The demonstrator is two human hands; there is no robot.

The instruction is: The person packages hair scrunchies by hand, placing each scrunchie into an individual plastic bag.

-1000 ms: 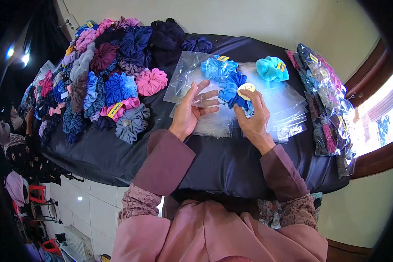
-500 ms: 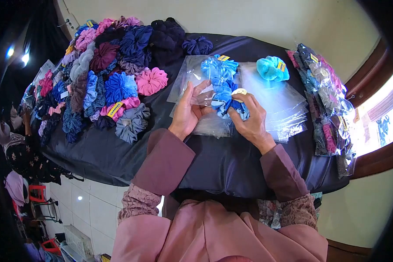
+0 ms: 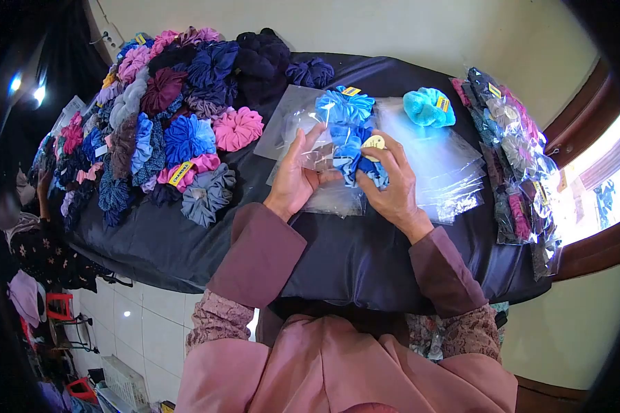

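My right hand (image 3: 398, 189) pinches a blue patterned scrunchie (image 3: 373, 171) with a round, pale yellow tag (image 3: 373, 142). Curled around the near left side of a clear plastic bag (image 3: 311, 157), my left hand (image 3: 295, 180) grips its film close to the blue fabric. A light blue scrunchie (image 3: 344, 107) with a yellow label sits at the bag's far end, and darker blue fabric lies between it and my fingers. The film's reflections make it hard to tell how much of the fabric is inside.
A turquoise scrunchie (image 3: 428, 108) rests on fanned clear bags (image 3: 442, 175) at right. Filled bags (image 3: 513, 158) are piled by the window. A large heap of scrunchies (image 3: 165, 76) covers the left of the black-covered table (image 3: 255, 258). Another person's arm (image 3: 43, 196) shows far left.
My right hand has tilted the blue patterned scrunchie, and its round tag now faces up more. Left of my hands, a clear bag sheet has slid slightly left.
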